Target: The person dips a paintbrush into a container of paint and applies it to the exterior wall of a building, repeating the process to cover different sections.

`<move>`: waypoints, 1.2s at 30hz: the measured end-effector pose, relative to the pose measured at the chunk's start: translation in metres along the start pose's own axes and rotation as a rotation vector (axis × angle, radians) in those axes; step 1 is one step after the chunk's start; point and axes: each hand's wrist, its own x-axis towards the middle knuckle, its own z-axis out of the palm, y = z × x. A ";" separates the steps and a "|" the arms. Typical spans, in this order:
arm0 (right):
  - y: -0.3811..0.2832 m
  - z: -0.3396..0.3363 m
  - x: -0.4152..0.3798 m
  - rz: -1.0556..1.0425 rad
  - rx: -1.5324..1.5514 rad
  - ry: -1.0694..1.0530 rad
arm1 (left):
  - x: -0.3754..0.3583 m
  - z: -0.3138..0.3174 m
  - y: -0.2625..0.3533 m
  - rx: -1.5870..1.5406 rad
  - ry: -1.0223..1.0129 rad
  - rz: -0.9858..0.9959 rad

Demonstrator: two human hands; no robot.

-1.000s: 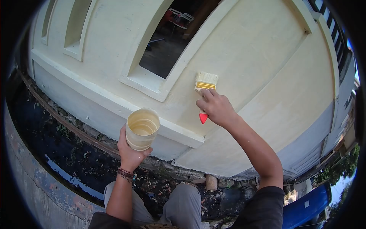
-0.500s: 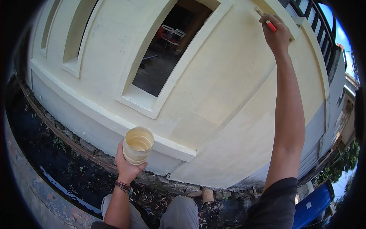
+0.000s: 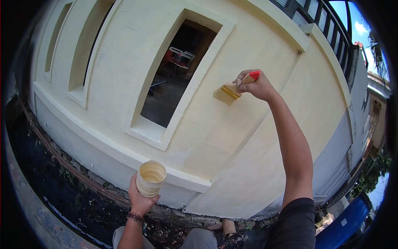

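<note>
My right hand (image 3: 258, 86) is closed round the handle of a flat paintbrush (image 3: 230, 93) with a red handle end. The wide bristles lie against the cream-painted wall (image 3: 199, 124), to the right of an open window slot (image 3: 178, 70). Lower down, my left hand (image 3: 140, 198) wraps round a cut plastic container (image 3: 151, 178) with its open mouth facing up. Cream paint coats the inside of this container, which is held in front of the wall's lower ledge (image 3: 188, 180).
Dark water (image 3: 37, 182) with debris fills a ditch along the wall's foot. A short pipe stub (image 3: 228, 227) sticks out at the base. A blue barrel (image 3: 346, 222) stands at lower right, and a dark railing (image 3: 319, 16) tops the wall.
My right hand has brought the paintbrush down and left from the wall's upper edge to beside the window. My view has tilted up slightly; the left hand still holds the container.
</note>
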 end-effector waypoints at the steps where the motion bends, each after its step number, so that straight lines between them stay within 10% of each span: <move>1: 0.001 -0.036 0.018 -0.062 0.062 0.085 | 0.001 -0.001 -0.002 0.020 0.005 -0.002; 11: -0.050 -0.134 0.079 -0.523 -0.654 0.729 | 0.005 0.003 -0.014 0.071 0.051 0.019; 21: 0.011 0.101 -0.060 -0.726 -0.876 0.194 | 0.002 0.008 -0.008 0.004 0.025 0.028; 25: -0.012 0.122 -0.082 -0.263 -0.256 -0.290 | 0.003 0.008 -0.004 0.006 0.026 0.008; 31: -0.021 0.000 0.011 0.057 -0.138 0.033 | 0.004 0.011 -0.013 0.025 0.015 -0.040; 36: -0.047 -0.119 0.063 -0.202 -0.118 0.424 | 0.007 0.013 -0.017 0.030 0.049 -0.015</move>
